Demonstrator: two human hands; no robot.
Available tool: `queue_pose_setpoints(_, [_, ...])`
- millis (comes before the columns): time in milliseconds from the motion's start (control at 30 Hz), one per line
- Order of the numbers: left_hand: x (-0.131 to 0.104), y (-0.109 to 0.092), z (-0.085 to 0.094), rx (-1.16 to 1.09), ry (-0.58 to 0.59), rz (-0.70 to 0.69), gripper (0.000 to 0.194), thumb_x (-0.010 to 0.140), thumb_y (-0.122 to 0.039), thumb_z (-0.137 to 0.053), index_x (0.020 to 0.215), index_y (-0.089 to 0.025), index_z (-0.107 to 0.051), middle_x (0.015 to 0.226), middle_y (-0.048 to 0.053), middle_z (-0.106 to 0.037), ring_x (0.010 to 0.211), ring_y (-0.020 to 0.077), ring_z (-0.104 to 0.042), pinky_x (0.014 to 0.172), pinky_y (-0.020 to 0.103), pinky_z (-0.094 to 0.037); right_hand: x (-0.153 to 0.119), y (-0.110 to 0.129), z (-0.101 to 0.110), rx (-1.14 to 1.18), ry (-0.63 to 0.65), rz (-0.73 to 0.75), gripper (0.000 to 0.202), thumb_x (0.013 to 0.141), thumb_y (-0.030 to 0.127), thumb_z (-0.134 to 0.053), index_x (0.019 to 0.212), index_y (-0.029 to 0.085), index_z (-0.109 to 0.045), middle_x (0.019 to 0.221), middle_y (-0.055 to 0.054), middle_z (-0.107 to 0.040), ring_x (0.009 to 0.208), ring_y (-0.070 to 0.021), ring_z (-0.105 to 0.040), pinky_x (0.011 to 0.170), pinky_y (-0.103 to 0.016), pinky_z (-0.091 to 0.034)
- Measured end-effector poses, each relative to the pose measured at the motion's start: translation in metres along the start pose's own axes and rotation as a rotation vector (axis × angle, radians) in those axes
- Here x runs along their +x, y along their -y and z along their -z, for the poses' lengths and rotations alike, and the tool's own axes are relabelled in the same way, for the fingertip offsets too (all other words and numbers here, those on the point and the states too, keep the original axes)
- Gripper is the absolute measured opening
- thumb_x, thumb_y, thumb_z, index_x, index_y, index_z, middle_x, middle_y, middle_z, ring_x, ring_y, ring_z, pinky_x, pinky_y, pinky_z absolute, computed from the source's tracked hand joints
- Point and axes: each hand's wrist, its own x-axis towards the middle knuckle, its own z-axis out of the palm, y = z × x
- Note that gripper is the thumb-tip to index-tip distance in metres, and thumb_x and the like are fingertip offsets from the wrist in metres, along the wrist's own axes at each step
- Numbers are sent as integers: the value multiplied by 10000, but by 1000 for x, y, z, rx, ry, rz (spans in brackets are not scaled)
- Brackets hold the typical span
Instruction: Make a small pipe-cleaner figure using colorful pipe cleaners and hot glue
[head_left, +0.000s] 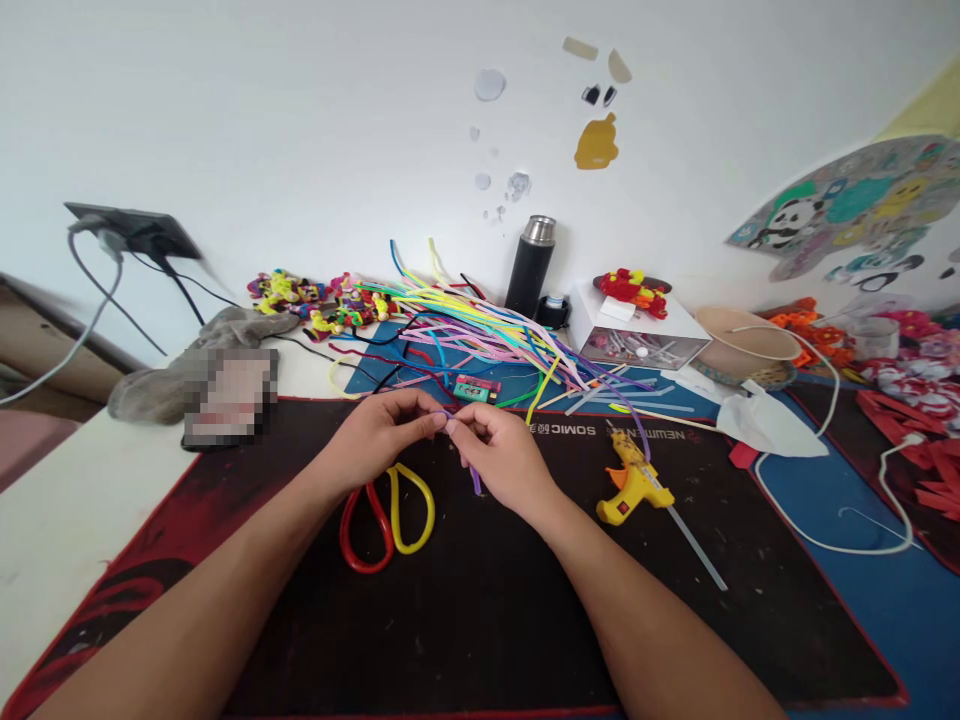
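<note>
Between my two hands is a purple pipe cleaner (476,482), its loose end hanging below the fingers. My left hand (382,435) pinches it between thumb and forefinger. Right beside it, my right hand (502,450) also pinches the pipe cleaner, the fingertips of both hands almost touching. Part of it is hidden by the fingers. Under my left wrist lie scissors with one red and one yellow handle (411,508); their blades are out of sight. A yellow glue gun (634,480) with a clear glue stick rests on the mat to the right.
A heap of coloured pipe cleaners (480,330) lies behind my hands on the dark mat's (450,620) far side. Further back stand a black thermos (531,268) and a white box (637,330). A phone (229,395) sits left; a beige bowl (746,340) and white cable (832,550) are right.
</note>
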Motion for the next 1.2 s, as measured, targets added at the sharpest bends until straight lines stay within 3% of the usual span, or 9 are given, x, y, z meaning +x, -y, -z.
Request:
queue_pose_setpoints(267, [-1,-7,4,-83,22,78,325,822,-520,-826,780,-202,-777,664,5,-638,628,164,-531,596,275,-407,2,-2,4,41,27,-6,241,1003,432,-652,894,221,-694,620,39,-620,481,-113,-539,476,-233,-411])
queue_pose_setpoints(533, [0,0,-1,-300,-38,130,327,753,-489,-903,754,-192,-765,682,-1,-631,638,147,-516,625,273,-412,-1,1,2,64,56,-7,280,1018,468,-648,886,224,-684,610,52,-607,456,-102,-527,472,-229,-395])
queue_pose_setpoints(733, [0,3,-8,-297,-110,103,296,785,-448,-887,754,-189,-746,712,-1,-639,654,144,-517,640,274,-413,-1,1,-1,99,47,-21,264,1008,454,-649,878,225,-673,598,65,-596,430,-92,-496,467,-228,-383])
queue_pose_setpoints(867, [0,3,-8,-376,-77,124,290,780,-445,-887,743,-200,-737,700,-3,-647,638,147,-541,636,279,-439,-1,3,-1,90,34,-11,258,1005,447,-645,882,223,-682,603,55,-602,454,-101,-506,479,-234,-392])
queue_pose_setpoints(1000, [1,4,-7,-313,-33,115,329,822,-506,-865,798,-197,-756,708,14,-687,641,157,-586,627,278,-456,0,3,0,76,30,15,250,1005,433,-647,879,220,-686,622,40,-620,530,-119,-561,521,-237,-418])
queue_pose_setpoints(1200, [1,-1,-8,-392,-81,136,401,743,-536,-936,793,-182,-755,654,1,-673,587,131,-557,570,252,-437,1,0,1,79,36,0,241,1002,429,-642,897,217,-684,619,47,-615,506,-115,-535,510,-241,-410])
